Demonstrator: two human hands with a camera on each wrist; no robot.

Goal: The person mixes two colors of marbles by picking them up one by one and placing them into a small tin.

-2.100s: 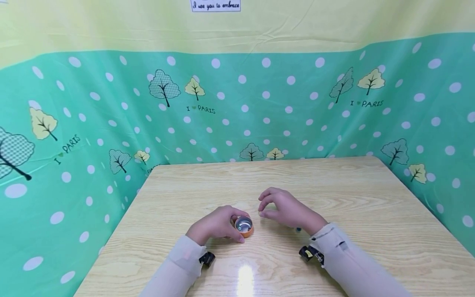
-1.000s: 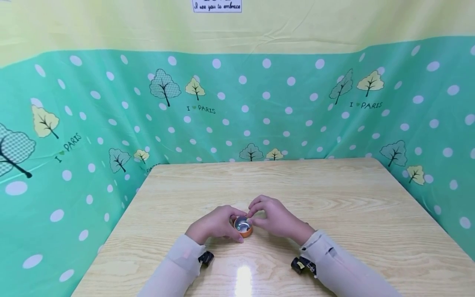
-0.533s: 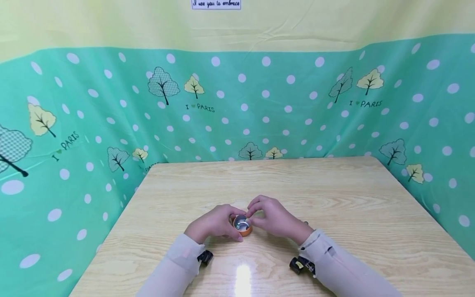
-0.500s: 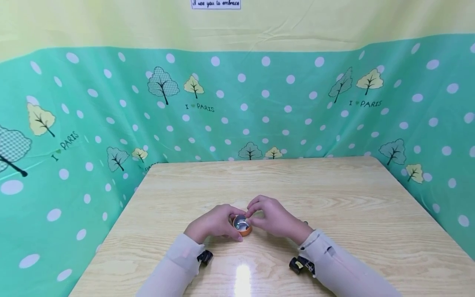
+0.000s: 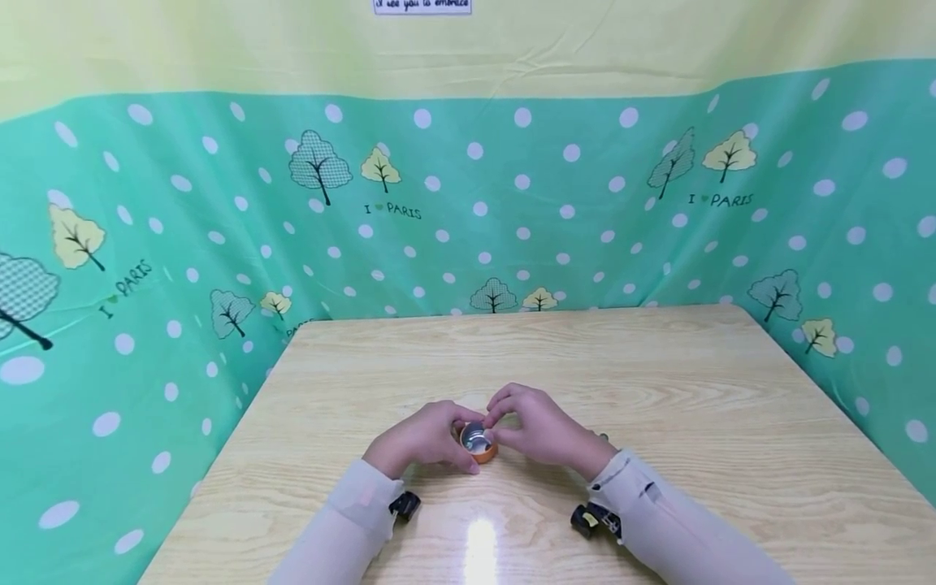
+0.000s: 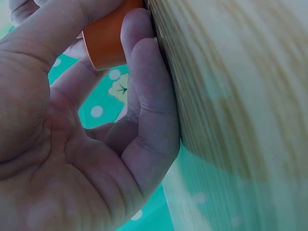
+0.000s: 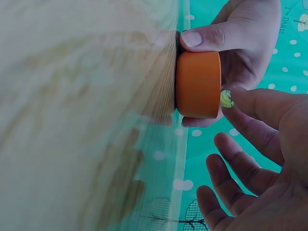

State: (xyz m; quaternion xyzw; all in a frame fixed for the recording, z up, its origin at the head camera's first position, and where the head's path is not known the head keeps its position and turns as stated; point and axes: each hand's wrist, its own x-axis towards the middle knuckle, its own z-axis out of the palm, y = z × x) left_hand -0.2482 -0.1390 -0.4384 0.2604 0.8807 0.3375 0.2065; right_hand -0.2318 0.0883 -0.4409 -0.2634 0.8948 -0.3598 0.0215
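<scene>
The cup (image 7: 198, 84) stands on the counter (image 5: 512, 349) with the left hand (image 5: 430, 439) around its left side and the right hand (image 5: 539, 428) at its right. A lump (image 7: 226, 99) lies between the right hand's thumb and forefinger, at the cup's mouth. The curtain (image 5: 468, 187) hangs behind the counter (and along both its sides).
</scene>
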